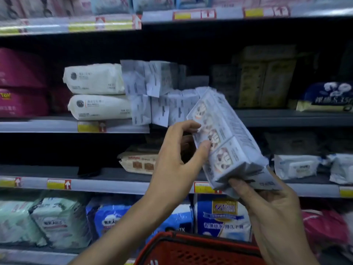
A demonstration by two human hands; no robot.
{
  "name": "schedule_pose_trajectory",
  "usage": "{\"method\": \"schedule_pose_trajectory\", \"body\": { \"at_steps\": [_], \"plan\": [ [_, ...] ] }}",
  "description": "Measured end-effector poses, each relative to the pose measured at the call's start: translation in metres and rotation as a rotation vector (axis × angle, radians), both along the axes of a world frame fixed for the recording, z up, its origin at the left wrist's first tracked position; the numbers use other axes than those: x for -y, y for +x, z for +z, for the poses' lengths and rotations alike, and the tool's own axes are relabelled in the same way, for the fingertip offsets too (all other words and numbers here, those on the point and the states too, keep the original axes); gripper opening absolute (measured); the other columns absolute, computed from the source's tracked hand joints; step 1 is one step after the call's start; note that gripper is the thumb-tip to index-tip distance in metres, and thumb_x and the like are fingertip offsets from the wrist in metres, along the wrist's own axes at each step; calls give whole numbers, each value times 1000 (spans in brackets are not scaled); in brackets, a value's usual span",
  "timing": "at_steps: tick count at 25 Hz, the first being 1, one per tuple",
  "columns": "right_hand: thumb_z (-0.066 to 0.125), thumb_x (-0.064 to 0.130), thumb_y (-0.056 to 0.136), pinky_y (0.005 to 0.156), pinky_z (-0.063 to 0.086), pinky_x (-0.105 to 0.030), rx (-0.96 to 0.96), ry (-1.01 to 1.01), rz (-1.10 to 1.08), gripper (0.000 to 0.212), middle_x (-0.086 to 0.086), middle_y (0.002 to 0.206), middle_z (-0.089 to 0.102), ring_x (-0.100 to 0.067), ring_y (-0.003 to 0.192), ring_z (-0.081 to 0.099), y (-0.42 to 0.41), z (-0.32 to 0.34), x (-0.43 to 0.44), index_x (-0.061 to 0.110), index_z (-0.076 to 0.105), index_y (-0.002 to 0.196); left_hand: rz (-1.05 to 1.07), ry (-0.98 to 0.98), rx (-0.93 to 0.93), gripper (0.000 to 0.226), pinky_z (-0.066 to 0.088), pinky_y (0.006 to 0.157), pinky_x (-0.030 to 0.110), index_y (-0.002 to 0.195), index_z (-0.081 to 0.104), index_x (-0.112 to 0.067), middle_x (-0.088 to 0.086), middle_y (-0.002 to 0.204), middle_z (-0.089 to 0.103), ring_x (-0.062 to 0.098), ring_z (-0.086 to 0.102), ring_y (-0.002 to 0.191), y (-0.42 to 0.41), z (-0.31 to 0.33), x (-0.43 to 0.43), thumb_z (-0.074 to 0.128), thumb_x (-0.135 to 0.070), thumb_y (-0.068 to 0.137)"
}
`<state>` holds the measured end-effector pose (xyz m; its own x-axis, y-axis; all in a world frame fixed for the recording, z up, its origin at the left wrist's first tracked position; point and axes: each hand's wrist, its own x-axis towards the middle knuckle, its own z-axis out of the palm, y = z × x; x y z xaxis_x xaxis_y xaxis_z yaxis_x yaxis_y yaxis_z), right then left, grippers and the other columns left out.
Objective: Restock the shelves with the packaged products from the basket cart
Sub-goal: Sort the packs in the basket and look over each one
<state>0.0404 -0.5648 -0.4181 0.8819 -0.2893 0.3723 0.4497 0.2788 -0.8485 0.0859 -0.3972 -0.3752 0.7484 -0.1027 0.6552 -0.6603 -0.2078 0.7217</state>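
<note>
Head view. Pale blue multipack (225,138) held in the air in front of the shelves, just right of centre, tilted with its top end toward 11 o'clock. Right hand (271,205), at 5 o'clock from the pack, curls its fingers round the crumpled lower end. Left hand (177,157), at 8 o'clock, pinches the pack's near edge between thumb and fingertips. Stack of like blue packs (158,96) sits on the middle shelf (47,127) at 10 o'clock, close to the pack's top end; contact not clear. Red basket (191,249) at 6 o'clock, bottom of frame.
</note>
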Motion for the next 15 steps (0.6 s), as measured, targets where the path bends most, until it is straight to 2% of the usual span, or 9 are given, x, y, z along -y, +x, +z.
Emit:
{"method": "schedule_pose_trajectory", "body": {
  "at_steps": [3, 5, 7, 9, 12, 14, 15],
  "plan": [
    [81, 22, 64, 77, 62, -23, 162, -81, -66, 41, 8, 98, 81, -10, 94, 77, -3, 41, -13, 41, 81, 100, -111, 46, -6, 49, 52, 104, 34, 143, 51, -41, -18, 142, 59, 4, 58, 131, -8, 21, -4, 65, -50, 96],
    [79, 15, 72, 75, 59, -16, 255, -103, -63, 35, 13, 95, 81, -5, 92, 77, 1, 68, -25, 42, 83, 94, -169, 112, 44, 67, 48, 112, 41, 156, 39, -42, -17, 155, 49, 7, 50, 141, -2, 34, -8, 66, -48, 95],
    [79, 7, 83, 80, 59, -17, 319, -162, -77, 40, 13, 100, 80, -4, 97, 76, 12, 91, -39, 31, 78, 115, -173, 105, 114, 69, 47, 114, 43, 161, 35, -34, -12, 159, 46, 10, 49, 143, 15, 47, -13, 65, -33, 99],
    [77, 5, 89, 86, 60, -21, 352, -211, -123, 42, 11, 107, 80, -3, 101, 75, 35, 112, -52, 19, 73, 129, -166, 54, 138, 60, 47, 115, 41, 160, 38, -25, -6, 156, 51, 11, 52, 141, 38, 64, -20, 60, -18, 105],
    [79, 9, 89, 88, 61, -25, 374, -331, -233, 45, 13, 110, 78, 0, 102, 73, 81, 142, -71, 22, 72, 131, -116, 0, 130, 48, 55, 103, 29, 152, 51, -15, -4, 138, 67, 7, 66, 124, 68, 97, -35, 55, -3, 106],
    [83, 20, 84, 81, 63, -30, 330, -463, -363, 36, 16, 97, 78, -1, 94, 74, 113, 153, -85, 29, 77, 119, 99, -15, 98, 39, 64, 85, 40, 132, 68, -17, -1, 110, 78, 15, 76, 97, 84, 110, -42, 56, 1, 99],
    [83, 29, 82, 75, 63, -33, 260, -571, -437, 25, 16, 87, 76, -5, 87, 74, 126, 153, -92, 29, 79, 107, 258, 30, 61, 35, 66, 73, 44, 119, 72, -18, 1, 95, 78, 19, 77, 82, 92, 112, -45, 57, 1, 94]
  ]
}}
